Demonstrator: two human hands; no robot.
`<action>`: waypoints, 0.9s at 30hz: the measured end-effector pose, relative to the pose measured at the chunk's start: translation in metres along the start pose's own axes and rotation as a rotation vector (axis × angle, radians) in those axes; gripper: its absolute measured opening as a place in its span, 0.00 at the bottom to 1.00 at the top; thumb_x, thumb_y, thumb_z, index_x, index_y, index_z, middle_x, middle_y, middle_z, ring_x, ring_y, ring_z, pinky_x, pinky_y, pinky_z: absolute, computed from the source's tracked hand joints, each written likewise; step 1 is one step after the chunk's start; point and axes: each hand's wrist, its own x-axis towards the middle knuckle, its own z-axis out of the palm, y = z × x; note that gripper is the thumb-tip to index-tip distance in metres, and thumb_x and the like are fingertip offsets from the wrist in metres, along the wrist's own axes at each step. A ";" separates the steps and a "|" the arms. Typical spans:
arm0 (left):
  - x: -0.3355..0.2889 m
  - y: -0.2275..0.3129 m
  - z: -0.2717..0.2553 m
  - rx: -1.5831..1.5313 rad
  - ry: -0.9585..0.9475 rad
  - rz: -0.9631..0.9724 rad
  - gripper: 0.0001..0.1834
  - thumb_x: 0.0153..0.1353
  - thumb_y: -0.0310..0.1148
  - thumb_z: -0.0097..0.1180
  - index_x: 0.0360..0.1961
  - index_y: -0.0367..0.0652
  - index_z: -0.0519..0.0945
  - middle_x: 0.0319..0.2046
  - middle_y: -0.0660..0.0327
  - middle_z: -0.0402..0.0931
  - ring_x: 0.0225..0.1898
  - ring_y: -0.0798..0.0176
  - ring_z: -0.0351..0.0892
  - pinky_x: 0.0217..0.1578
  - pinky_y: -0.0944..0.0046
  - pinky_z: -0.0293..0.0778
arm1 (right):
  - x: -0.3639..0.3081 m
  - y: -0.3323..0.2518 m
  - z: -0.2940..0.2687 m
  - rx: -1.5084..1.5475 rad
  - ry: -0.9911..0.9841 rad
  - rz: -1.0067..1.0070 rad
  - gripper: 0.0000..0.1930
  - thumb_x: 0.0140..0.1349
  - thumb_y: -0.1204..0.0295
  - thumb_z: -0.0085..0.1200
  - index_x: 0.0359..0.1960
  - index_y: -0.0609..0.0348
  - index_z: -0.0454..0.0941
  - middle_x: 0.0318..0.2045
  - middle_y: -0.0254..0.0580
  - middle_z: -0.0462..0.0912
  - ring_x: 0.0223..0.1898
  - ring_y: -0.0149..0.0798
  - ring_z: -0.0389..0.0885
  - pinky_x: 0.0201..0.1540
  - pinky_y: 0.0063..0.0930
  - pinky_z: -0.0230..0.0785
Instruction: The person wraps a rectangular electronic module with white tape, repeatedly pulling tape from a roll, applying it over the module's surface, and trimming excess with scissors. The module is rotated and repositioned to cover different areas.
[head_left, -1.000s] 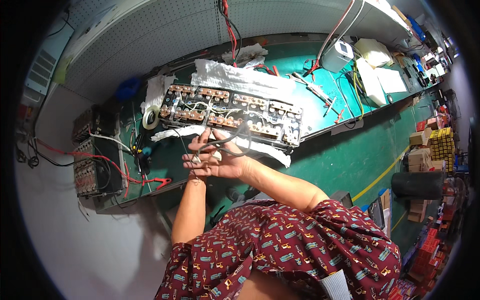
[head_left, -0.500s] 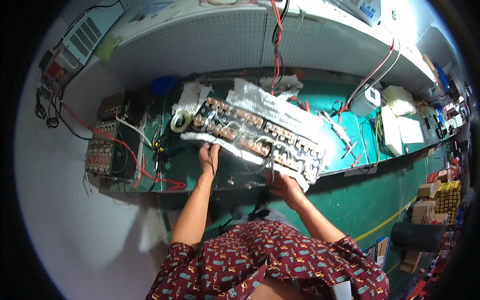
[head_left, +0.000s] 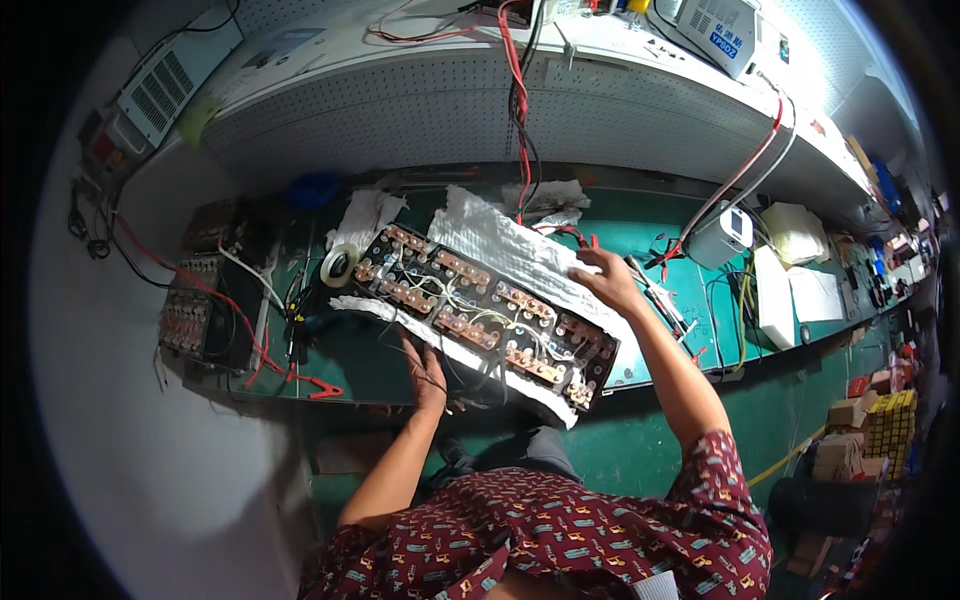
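A long battery pack (head_left: 470,300) with copper-coloured terminal strips and thin loose wires along its top lies slanted on the green bench. Its underside rests on a white quilted cloth (head_left: 510,238), which shows along both long sides. My left hand (head_left: 427,378) is at the pack's near side, fingers stretched up toward the cloth's near edge, with dark leads beside it. Over at the far right side, my right hand (head_left: 610,282) reaches above the cloth, its fingers apart; whether they touch the cloth I cannot tell.
A tape roll (head_left: 340,265) stands by the pack's left end. More battery modules (head_left: 190,315) and a red clamp lead (head_left: 325,388) lie left. On the right are a caliper-like tool (head_left: 660,297), a white device (head_left: 722,238) and white blocks (head_left: 775,295). A shelf (head_left: 400,120) runs behind.
My right hand has moved from the pack's near right edge to its far side over the cloth. My left hand stays at the near side. The view has shifted slightly.
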 end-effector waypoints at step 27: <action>-0.005 0.021 0.018 -0.256 0.123 -0.495 0.39 0.80 0.55 0.34 0.82 0.46 0.42 0.78 0.55 0.52 0.76 0.55 0.56 0.72 0.61 0.55 | 0.091 0.006 0.084 0.509 -0.925 0.010 0.32 0.61 0.64 0.60 0.66 0.59 0.70 0.61 0.42 0.75 0.65 0.39 0.70 0.68 0.34 0.60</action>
